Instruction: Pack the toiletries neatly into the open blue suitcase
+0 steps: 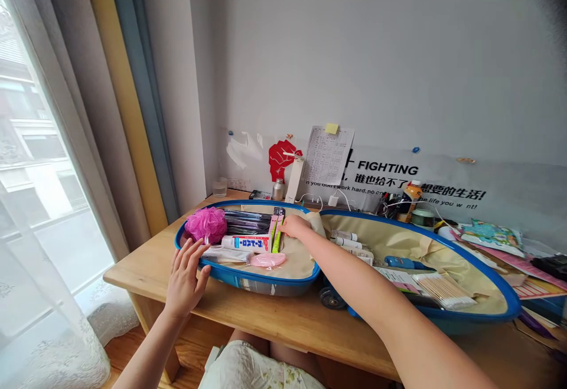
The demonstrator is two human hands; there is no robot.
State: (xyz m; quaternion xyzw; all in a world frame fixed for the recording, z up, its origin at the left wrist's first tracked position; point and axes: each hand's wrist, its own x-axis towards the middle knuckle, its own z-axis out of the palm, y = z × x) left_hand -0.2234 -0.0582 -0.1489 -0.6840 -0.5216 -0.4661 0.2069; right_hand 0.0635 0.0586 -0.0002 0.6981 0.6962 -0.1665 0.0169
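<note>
1. Grey wall [376, 52] backs the room, with a clear sheet bearing "FIGHTING" and a red fist [280, 162]; a printed paper [328, 157] hangs beside the fist under a yellow note [332, 128].
2. Striped curtains [126, 100] hang at the left, by a bright window.
3. On the wooden bench [142, 262], a blue-rimmed case lies open in two halves, the left half [301, 262] and the right half [383, 229], both lined in beige.
4. Inside the left half are a pink bath puff [207, 225], dark wrapped items [248, 222], a toothpaste box [246, 243], a pink oval case [268, 260] and a slim green pack [277, 238].
5. The left hand [186, 277] is at the near left rim, its fingers spread and its thumb apart.
6. The right hand [296, 226] reaches into the left half, just beside the green pack; its fingertips are partly hidden, so I cannot tell whether they grip it.
7. The right half holds small bottles [349, 244], a blue bottle [401, 262] and cotton swabs [445, 290].
</note>
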